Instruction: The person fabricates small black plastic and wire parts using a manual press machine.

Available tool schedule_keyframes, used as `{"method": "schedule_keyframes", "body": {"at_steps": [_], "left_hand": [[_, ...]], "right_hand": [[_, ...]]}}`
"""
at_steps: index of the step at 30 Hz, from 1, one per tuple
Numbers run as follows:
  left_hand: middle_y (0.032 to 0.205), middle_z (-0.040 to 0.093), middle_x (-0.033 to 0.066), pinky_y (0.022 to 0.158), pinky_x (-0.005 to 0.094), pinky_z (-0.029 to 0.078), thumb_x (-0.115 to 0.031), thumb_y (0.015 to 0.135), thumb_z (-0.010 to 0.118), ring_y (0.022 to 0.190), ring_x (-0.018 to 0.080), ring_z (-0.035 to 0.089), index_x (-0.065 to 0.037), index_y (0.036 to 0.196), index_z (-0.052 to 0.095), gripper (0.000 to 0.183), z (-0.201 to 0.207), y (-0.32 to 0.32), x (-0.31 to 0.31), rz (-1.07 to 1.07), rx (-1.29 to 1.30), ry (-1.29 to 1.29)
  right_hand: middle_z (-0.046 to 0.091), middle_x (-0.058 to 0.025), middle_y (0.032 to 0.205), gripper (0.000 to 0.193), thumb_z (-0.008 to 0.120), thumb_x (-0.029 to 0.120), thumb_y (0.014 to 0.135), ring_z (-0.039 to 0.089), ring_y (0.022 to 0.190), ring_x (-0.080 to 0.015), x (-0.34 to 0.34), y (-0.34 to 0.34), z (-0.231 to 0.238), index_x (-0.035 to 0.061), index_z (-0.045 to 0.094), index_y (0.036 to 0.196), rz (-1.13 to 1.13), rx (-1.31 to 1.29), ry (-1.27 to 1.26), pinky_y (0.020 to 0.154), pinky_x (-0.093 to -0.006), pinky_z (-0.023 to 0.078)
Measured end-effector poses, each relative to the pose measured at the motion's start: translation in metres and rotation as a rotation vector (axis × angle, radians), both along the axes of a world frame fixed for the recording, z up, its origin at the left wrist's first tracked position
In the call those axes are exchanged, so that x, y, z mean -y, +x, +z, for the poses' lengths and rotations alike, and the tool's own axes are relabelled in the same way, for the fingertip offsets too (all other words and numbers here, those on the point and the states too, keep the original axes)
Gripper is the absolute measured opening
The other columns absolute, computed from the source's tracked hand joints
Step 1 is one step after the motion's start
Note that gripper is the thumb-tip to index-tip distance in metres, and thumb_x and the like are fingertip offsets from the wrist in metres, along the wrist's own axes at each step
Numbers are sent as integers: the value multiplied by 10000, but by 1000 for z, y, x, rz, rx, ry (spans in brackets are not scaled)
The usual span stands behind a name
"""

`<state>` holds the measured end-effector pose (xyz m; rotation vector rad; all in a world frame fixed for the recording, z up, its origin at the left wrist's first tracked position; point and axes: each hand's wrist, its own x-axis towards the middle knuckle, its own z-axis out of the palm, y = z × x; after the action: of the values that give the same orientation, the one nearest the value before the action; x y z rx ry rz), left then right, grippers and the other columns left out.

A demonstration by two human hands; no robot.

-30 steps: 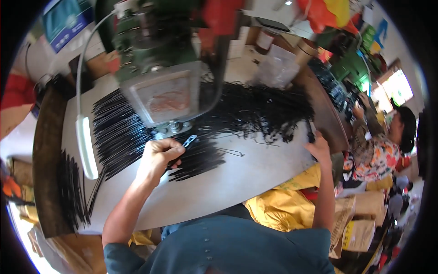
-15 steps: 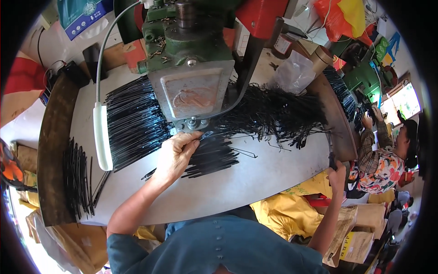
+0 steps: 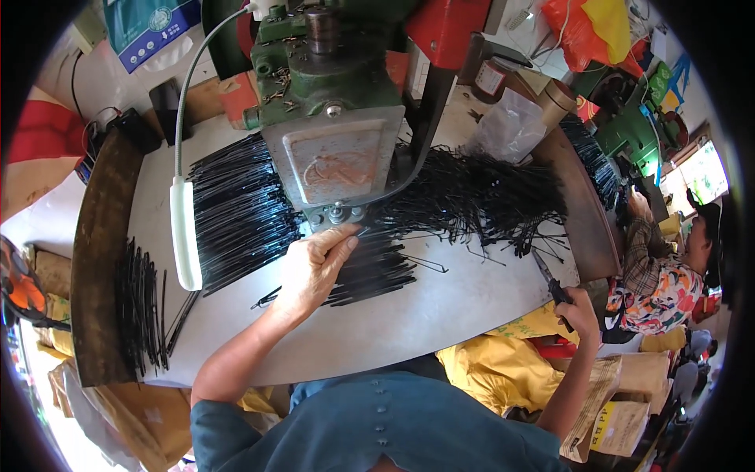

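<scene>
My left hand (image 3: 317,263) is closed in a pinch just below the bolted lower end of a green press (image 3: 330,90). What its fingertips hold is too small and hidden to make out. Thin black rods, some with bent ends, lie in a bundle (image 3: 370,275) beside and partly behind this hand. My right hand (image 3: 579,311) grips the black handle of a long-tipped metal tool (image 3: 554,286) at the table's right edge. The tool's thin tip points up and left toward a tangled heap of black rods (image 3: 487,193), apart from it.
A neat stack of black rods (image 3: 240,208) lies left of the press, behind a white tube lamp (image 3: 185,236). More rods (image 3: 141,307) lean by the brown rim (image 3: 102,259). A plastic bag (image 3: 507,126) sits behind the heap. At right, another person (image 3: 649,267) works.
The tool in my right hand has swung from nearly upright to a leftward slant, its tip drawn back from the heap. My left hand stays under the press; the whole view has shifted slightly.
</scene>
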<state>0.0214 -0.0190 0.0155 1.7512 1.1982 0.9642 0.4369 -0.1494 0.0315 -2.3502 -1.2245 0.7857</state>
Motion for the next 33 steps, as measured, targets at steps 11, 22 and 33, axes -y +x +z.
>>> {"method": "schedule_keyframes", "body": {"at_steps": [11,22,33], "left_hand": [[723,599,131,562,250,445,-140,777,561,615,153,576,28,881,589,199,10,7,4,-6,14,17],[635,547,105,483,254,417,-85,709,597,524,191,540,-5,744,577,90,22,9,15,28,-62,251],[595,501,77,460,253,375,-65,708,589,483,164,464,-4,731,555,74,22,-4,25,47,-27,238]], "right_hand": [[515,-48,628,253,553,73,554,504,554,-103,7,-43,36,-50,525,773,141,-344,492,518,-215,398],[549,-45,688,255,561,126,681,527,627,-147,-46,-115,21,-9,528,894,395,-532,364,575,-278,404],[510,-150,935,384,558,91,660,488,904,-286,-79,-175,45,-19,447,1011,906,333,313,763,-357,398]]}}
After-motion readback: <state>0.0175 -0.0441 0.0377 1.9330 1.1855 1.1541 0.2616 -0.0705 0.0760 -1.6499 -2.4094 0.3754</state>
